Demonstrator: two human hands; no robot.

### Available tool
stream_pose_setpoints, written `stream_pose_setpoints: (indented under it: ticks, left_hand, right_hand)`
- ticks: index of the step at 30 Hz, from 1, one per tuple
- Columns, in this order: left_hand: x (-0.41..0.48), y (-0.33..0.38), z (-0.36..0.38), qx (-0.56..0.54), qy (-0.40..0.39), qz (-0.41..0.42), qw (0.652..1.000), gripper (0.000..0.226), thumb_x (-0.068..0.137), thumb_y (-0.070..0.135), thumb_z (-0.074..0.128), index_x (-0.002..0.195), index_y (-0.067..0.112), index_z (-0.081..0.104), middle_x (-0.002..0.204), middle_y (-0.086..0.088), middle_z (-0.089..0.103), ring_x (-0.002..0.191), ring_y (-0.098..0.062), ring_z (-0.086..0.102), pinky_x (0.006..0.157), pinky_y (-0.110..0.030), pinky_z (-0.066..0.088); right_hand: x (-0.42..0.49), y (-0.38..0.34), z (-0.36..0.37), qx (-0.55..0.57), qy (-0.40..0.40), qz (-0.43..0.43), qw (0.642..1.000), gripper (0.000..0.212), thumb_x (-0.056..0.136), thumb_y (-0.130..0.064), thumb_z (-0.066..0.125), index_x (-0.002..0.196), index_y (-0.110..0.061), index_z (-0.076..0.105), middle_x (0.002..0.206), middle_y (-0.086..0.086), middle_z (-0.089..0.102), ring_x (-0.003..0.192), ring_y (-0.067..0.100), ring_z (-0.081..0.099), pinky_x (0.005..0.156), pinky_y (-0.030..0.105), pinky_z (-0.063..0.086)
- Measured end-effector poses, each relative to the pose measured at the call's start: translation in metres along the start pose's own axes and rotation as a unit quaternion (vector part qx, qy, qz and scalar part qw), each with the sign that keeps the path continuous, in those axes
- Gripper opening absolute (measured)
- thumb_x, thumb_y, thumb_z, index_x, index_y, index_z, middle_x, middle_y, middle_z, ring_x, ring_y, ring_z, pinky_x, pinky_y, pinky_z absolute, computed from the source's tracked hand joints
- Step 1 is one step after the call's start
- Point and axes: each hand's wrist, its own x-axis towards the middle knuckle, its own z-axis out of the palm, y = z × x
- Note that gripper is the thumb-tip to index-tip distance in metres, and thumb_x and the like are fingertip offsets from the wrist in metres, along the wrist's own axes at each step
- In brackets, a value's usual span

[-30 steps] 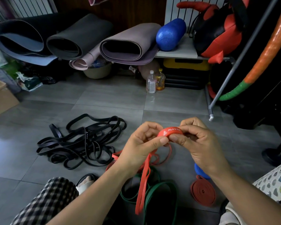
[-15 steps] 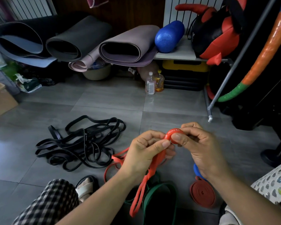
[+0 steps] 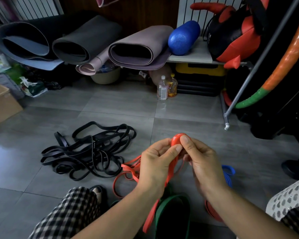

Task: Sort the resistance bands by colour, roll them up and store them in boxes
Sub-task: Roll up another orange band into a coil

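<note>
The red band's loose tail hangs limp between the forearms, over a green band on the floor. It looks light, floppy and springy, and would likely unwind if let go. Above, the left hand and right hand both pinch its small rolled start. The coil's flat sides look like the best hold. Tangled black bands lie beyond.

Along the back, a dark grey mat lies rolled beside a mauve mat, and a blue foam roller sits on the pale shelf next to a red-and-black bag. Down on the grey tiled floor, a clear bottle stands touching an amber bottle, just beside a yellow-topped black crate. Over on the right, a metal pole leans across an orange-and-green tube.
</note>
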Motion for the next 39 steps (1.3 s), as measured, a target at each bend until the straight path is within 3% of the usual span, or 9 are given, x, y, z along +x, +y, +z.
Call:
stream_pose_setpoints:
  ticks: [2, 5, 11, 16, 19, 28, 31, 36, 39]
  left_hand:
    - [0.009, 0.008, -0.01, 0.109, -0.021, 0.054, 0.992, 0.015, 0.081, -0.004, 0.063, 0.092, 0.004, 0.068, 0.078, -0.004, 0.073, 0.071, -0.013, 0.068, 0.076, -0.03, 0.055]
    - [0.019, 0.017, -0.023, 0.319, -0.076, 0.126, 0.936, 0.02, 0.082, 0.003, 0.066, 0.088, 0.021, 0.072, 0.084, -0.002, 0.074, 0.078, -0.015, 0.069, 0.081, -0.031, 0.055]
    - [0.017, 0.011, -0.027, 0.536, -0.174, 0.208, 0.8, 0.013, 0.082, 0.021, 0.064, 0.091, 0.016, 0.071, 0.074, -0.001, 0.069, 0.066, -0.01, 0.058, 0.062, -0.014, 0.044]
    - [0.015, 0.013, -0.019, 0.315, -0.081, 0.079, 0.942, 0.02, 0.077, 0.005, 0.071, 0.087, 0.021, 0.064, 0.076, 0.006, 0.072, 0.072, -0.01, 0.067, 0.069, -0.031, 0.055]
    - [0.012, 0.009, -0.012, 0.188, -0.038, 0.053, 0.98, 0.015, 0.073, 0.002, 0.071, 0.084, 0.012, 0.066, 0.074, -0.002, 0.072, 0.069, -0.016, 0.064, 0.063, -0.029, 0.051]
    - [0.005, 0.0, -0.001, 0.017, -0.009, -0.001, 1.0, 0.032, 0.06, 0.02, 0.071, 0.09, 0.008, 0.07, 0.079, -0.007, 0.069, 0.076, -0.023, 0.061, 0.091, -0.056, 0.044]
    - [0.006, -0.002, -0.001, 0.0, 0.002, -0.012, 1.0, 0.034, 0.064, 0.019, 0.07, 0.094, 0.005, 0.069, 0.081, -0.011, 0.068, 0.082, -0.03, 0.06, 0.095, -0.065, 0.039]
    - [0.009, 0.002, -0.01, 0.05, 0.008, 0.004, 0.999, 0.022, 0.067, 0.014, 0.078, 0.088, 0.009, 0.071, 0.085, -0.016, 0.068, 0.083, -0.032, 0.06, 0.084, -0.055, 0.045]
    - [0.016, 0.008, -0.018, 0.17, -0.012, 0.066, 0.983, 0.01, 0.078, 0.005, 0.07, 0.083, 0.013, 0.07, 0.08, -0.015, 0.067, 0.073, -0.026, 0.056, 0.069, -0.038, 0.051]
  right_hand:
    - [0.009, -0.012, -0.011, -0.158, -0.087, -0.039, 0.983, 0.019, 0.067, -0.036, 0.065, 0.081, -0.024, 0.07, 0.079, 0.0, 0.071, 0.069, 0.004, 0.064, 0.064, 0.014, 0.048]
    - [0.019, -0.025, -0.029, -0.418, -0.175, -0.127, 0.882, 0.026, 0.066, -0.035, 0.072, 0.091, -0.035, 0.065, 0.084, -0.005, 0.061, 0.077, 0.007, 0.057, 0.069, 0.013, 0.043]
    - [0.018, -0.031, -0.041, -0.563, -0.249, -0.166, 0.771, 0.023, 0.072, -0.028, 0.076, 0.088, -0.013, 0.071, 0.069, -0.008, 0.052, 0.067, 0.009, 0.052, 0.067, 0.029, 0.043]
    - [0.018, -0.035, -0.04, -0.404, -0.201, -0.104, 0.886, 0.013, 0.067, -0.026, 0.077, 0.076, -0.018, 0.073, 0.063, 0.0, 0.063, 0.056, 0.004, 0.051, 0.058, 0.028, 0.044]
    - [0.017, -0.039, -0.037, -0.285, -0.188, -0.059, 0.938, 0.018, 0.057, -0.03, 0.071, 0.074, -0.024, 0.07, 0.061, -0.007, 0.067, 0.052, -0.001, 0.054, 0.052, 0.015, 0.044]
    - [0.01, -0.028, -0.016, -0.134, -0.09, -0.069, 0.984, 0.006, 0.071, -0.008, 0.068, 0.07, -0.012, 0.063, 0.043, -0.013, 0.056, 0.043, -0.004, 0.05, 0.048, 0.005, 0.036]
    - [0.009, -0.012, -0.01, -0.115, -0.044, -0.078, 0.989, 0.015, 0.063, -0.027, 0.067, 0.071, -0.015, 0.066, 0.049, -0.014, 0.058, 0.047, -0.003, 0.052, 0.051, 0.006, 0.037]
    - [0.011, -0.007, -0.009, -0.158, -0.073, -0.081, 0.981, 0.009, 0.073, -0.025, 0.066, 0.081, -0.022, 0.069, 0.064, -0.018, 0.068, 0.06, -0.006, 0.06, 0.058, 0.006, 0.042]
    - [0.022, -0.015, -0.021, -0.239, -0.138, -0.06, 0.959, 0.038, 0.061, -0.042, 0.068, 0.097, -0.037, 0.059, 0.085, -0.01, 0.069, 0.077, 0.0, 0.061, 0.074, 0.015, 0.048]
